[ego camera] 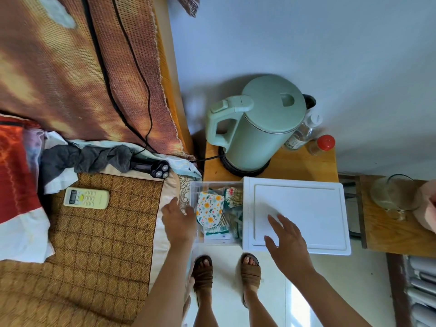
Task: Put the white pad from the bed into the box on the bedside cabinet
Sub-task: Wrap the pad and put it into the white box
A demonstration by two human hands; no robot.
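A white plastic box (306, 208) stands on the wooden bedside cabinet (302, 165). Its clear drawer (212, 184) is pulled out to the left, toward the bed. On top of several packets in the drawer lies a white pad with a flower print (209, 210). My left hand (179, 223) is at the drawer's left front wall, fingers apart, holding nothing. My right hand (287, 241) rests flat on the box's lid near its front edge, fingers spread.
A green electric kettle (254, 128) stands behind the box, with a clear bottle (304, 131) and a red-capped jar (323, 145) beside it. On the bed lie a remote (86, 198), a shaver (160, 172) and a grey cloth (82, 159). A glass mug (391, 194) stands at right.
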